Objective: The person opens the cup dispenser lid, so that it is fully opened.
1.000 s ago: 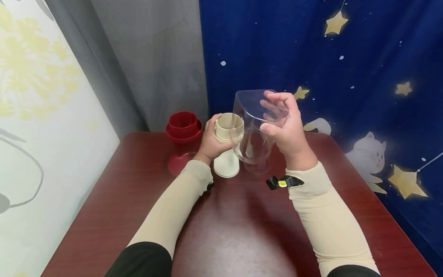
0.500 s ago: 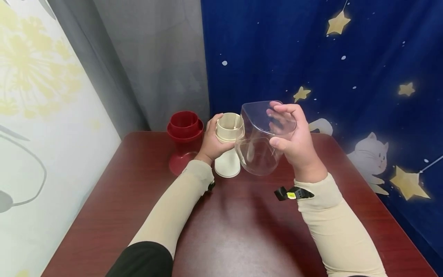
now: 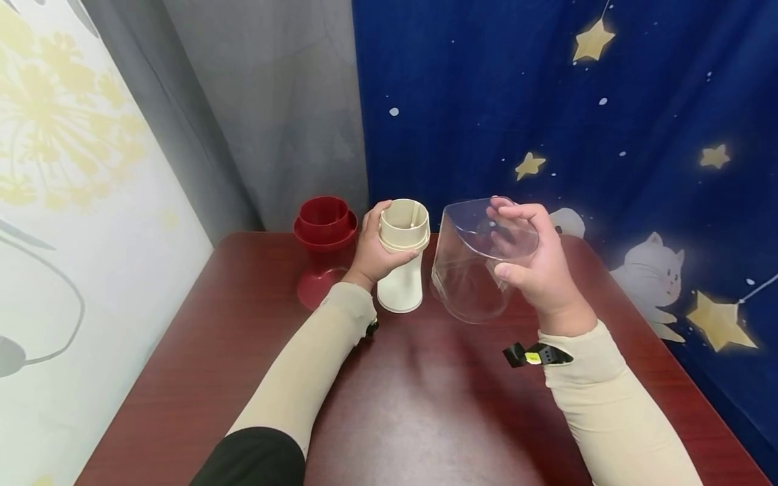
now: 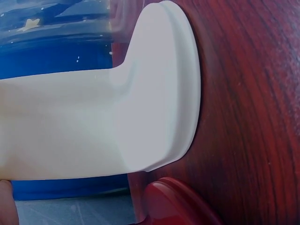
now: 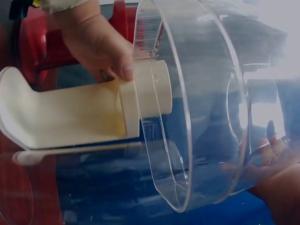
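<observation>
My left hand grips a cream plastic stand just below its round, hollow collar, thumb across the front. The stand is upright on the table; its flared foot rests on the wood in the left wrist view. To its right, my right hand holds a clear plastic container by its upper part, thumb in front and fingers behind. In the right wrist view the container's wide open rim faces the stand and overlaps the collar there.
A red stand of like shape stands left of the cream one, partly behind my left hand. A faint clear outline shows on the table beside the cream stand. Blue and grey curtains hang behind the dark red table.
My right hand has carried the clear container to the right and downward, away from the cream collar. The left hand and both stands have stayed in place.
</observation>
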A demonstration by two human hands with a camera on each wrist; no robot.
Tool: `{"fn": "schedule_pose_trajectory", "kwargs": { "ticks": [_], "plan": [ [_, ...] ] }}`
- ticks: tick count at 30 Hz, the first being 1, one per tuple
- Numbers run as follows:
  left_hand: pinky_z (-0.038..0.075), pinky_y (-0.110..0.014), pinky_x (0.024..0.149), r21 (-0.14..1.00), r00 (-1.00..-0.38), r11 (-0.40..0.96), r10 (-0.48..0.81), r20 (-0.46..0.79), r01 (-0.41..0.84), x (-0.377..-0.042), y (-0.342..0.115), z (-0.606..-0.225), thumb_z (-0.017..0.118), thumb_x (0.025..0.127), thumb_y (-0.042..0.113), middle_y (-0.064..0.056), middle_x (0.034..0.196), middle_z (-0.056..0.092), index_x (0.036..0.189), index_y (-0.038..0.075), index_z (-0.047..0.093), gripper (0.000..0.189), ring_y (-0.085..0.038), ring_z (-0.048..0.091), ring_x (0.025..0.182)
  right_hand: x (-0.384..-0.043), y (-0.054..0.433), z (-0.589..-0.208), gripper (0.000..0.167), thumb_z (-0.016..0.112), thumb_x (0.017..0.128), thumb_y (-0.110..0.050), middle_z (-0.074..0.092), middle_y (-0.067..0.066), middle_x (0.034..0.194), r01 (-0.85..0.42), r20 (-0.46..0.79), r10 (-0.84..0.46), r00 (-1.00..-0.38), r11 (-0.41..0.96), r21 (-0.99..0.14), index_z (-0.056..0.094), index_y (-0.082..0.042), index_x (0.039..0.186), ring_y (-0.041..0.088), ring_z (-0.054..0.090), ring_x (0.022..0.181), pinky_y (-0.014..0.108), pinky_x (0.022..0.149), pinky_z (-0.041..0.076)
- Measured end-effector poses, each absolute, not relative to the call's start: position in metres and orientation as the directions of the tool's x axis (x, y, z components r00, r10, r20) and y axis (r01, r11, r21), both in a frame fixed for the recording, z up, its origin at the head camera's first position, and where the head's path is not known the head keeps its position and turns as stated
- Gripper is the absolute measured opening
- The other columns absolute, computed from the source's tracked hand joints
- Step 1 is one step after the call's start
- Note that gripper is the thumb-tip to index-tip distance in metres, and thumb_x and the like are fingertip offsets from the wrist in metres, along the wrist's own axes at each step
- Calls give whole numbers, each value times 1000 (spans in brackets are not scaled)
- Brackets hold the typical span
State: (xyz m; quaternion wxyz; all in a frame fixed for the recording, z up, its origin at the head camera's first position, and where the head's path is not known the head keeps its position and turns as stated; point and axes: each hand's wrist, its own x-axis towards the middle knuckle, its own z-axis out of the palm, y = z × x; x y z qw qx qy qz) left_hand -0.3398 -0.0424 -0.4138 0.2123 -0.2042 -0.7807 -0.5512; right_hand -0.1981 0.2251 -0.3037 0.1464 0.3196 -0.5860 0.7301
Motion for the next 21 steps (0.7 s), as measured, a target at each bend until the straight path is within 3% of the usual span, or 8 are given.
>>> {"fn": "schedule_pose_trajectory", "kwargs": {
  "ticks": [11,21],
  "plan": [
    [50,-46,111,771,-825,310,88,559,556,-340,-42,-412,100,64,21,-10,154,43,155,30,38,111,-27,53,131,-200,254,-324,68,87,71,8,54,17,154,-595,650,-143,-746,-295,-748,58,-9,130,28,51,144,31,118,44],
    [51,-46,109,780,-831,303,89,548,547,-340,-44,-413,100,63,24,-10,153,43,156,29,38,111,-27,54,130,-199,271,-335,72,81,68,17,52,18,155,-596,627,-101,-772,-227,-770,58,-6,133,26,52,142,28,117,45]
  ]
}}
